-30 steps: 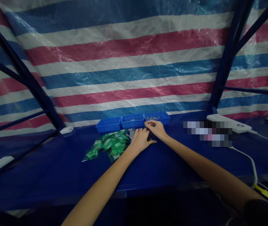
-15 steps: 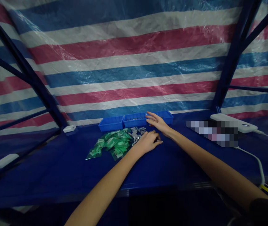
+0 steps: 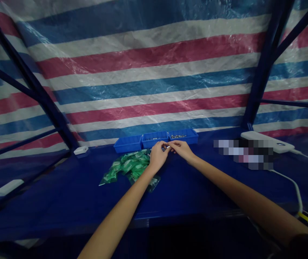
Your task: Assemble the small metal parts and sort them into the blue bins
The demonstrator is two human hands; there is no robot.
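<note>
My left hand (image 3: 158,155) and my right hand (image 3: 183,150) meet fingertip to fingertip in front of the blue bins. Between their pinched fingers shows a small pale, silvery piece (image 3: 168,146), too small to name more exactly. A heap of small green packets (image 3: 128,163) in clear plastic lies on the blue tabletop, left of my left hand. The right-hand bin (image 3: 194,136) behind my fingers contains many small metal parts (image 3: 178,136). A few small parts lie in the middle bin (image 3: 145,144). My left hand covers most of the table area just behind it.
The left bin (image 3: 128,144) stands in the same row. A blurred-out device (image 3: 245,153) and a white power bank (image 3: 267,141) with a white cable (image 3: 295,185) lie on the right. A small white box (image 3: 80,150) sits at left. Blue frame posts (image 3: 262,72) flank the striped sheet (image 3: 154,86).
My left hand has lifted from the loose metal parts and moved slightly left. My right hand has come back from the right bin, and the fingertips now meet around a small piece.
</note>
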